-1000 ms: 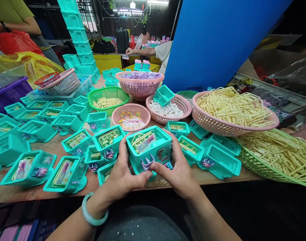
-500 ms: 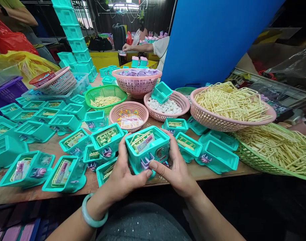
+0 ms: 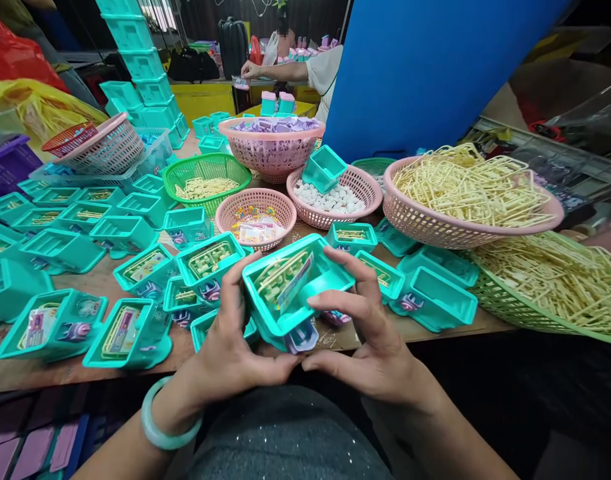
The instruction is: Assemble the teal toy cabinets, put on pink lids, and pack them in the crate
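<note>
Both my hands grip one teal plastic toy box (image 3: 295,287) just above the near table edge. My left hand (image 3: 230,347) wraps its left side and underside. My right hand (image 3: 370,333) cups the right side, fingers laid over its rim. The box is tilted toward me, open top showing yellow plastic parts and a printed card inside. A lilac piece sticks out at its lower front. Filled teal boxes (image 3: 130,333) lie to the left on the wooden table (image 3: 100,283).
Pink baskets hold yellow plastic frames (image 3: 465,193), white pieces (image 3: 330,200), colourful small items (image 3: 258,223) and purple parts (image 3: 273,137). A green basket (image 3: 205,180) and a stack of teal boxes (image 3: 135,60) stand behind. A blue board (image 3: 435,67) rises at right. Another person's arm (image 3: 280,69) works far back.
I have lifted the teal box off the table and tipped its open top toward me; my right fingers shifted over its rim.
</note>
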### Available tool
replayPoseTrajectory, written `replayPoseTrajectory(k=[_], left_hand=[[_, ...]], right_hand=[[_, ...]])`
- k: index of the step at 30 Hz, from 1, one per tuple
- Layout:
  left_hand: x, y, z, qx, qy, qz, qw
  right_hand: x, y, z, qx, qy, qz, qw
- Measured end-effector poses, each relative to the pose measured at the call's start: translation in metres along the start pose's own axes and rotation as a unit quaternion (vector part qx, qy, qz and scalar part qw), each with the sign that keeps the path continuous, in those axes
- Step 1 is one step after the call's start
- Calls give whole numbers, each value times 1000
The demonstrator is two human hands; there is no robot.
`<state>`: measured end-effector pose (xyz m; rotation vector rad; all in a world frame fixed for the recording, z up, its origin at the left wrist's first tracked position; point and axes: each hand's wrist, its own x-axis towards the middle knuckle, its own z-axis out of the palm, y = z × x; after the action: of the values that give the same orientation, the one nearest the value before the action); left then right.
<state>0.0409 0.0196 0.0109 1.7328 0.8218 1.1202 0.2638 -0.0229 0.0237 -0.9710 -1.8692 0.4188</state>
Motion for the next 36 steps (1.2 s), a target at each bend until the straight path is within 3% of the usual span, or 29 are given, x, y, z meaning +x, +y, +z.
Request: replayPoseTrajectory(k=[5,12,17,25,36], left_hand=[[-5,1,-1,-4,34,35,999],[-1,0,-10,-69,-18,-2,997],[0,6,-8,-102,-22,-27,994],[6,6,-7,-118,34,-28,992],[3,-8,-12,-106,-47,49,992]], right_hand=[[-9,-4,0,-23,-12,-6,1000],[-16,-3,4,-43,-6,-22,999],[-17,-2,11,-20,14,-38,999],[-24,-1,12,-17,-5,-47,999],[-19,4,20,-2,38,-99,994]])
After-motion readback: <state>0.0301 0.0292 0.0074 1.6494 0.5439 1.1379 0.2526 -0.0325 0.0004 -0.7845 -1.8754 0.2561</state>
